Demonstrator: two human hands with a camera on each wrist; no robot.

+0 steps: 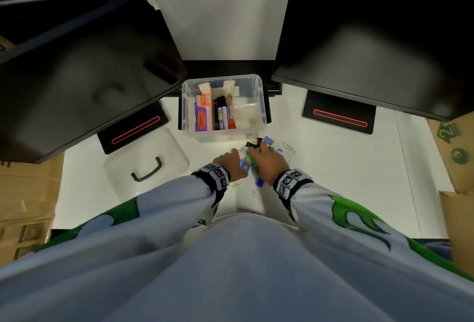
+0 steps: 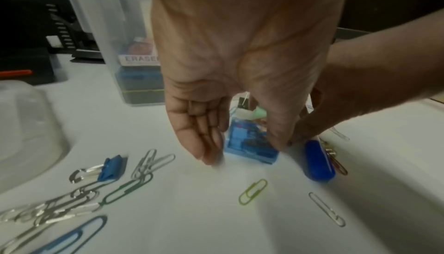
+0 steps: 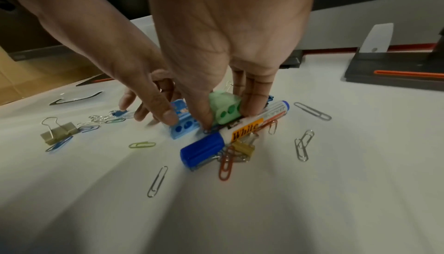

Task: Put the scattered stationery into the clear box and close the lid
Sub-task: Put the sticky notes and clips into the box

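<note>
The clear box stands open at the desk's middle with markers, an eraser pack and tape inside. Its lid lies to the left, handle up. Just in front of the box my right hand pinches a green sharpener between thumb and fingers, over a blue-capped whiteboard marker. My left hand straddles a blue sharpener, thumb on one side and fingers on the other, all down at the table. Several paper clips and binder clips lie around both hands.
Two black monitors on stands flank the box. Cardboard boxes sit at the desk's left and right edges. Black binder clips lie between my hands and the box. White desk surface extends to the right.
</note>
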